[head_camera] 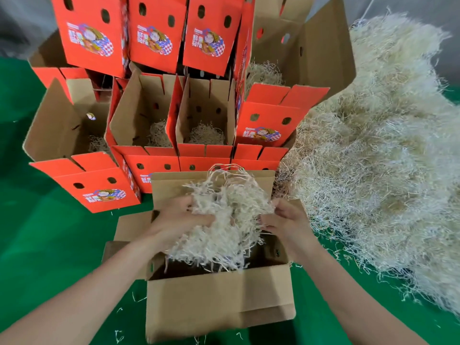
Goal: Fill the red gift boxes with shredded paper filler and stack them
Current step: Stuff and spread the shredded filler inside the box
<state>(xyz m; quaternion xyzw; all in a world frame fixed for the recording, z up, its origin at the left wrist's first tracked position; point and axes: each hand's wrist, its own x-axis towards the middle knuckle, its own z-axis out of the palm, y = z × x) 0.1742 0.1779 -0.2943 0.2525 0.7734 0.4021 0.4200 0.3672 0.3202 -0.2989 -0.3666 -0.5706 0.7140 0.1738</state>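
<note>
Filler clump [224,220] is hanging just above the near open box [219,302]. Left hand [179,217] and right hand [286,220] are gripping it, fingers curled in. Strands are dangling loose (nothing pinning the fringe), likely spilling onto the green floor [49,232].

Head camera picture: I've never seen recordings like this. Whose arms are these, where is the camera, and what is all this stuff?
No machine here. The camera sits on a person's head and looks down at their own bare arms. The left hand and right hand both grip one clump of shredded paper above an open box right in front. A big pile of the same paper lies to the right on the green surface. Behind, red boxes are stacked; some stand open with a little paper inside.
</note>
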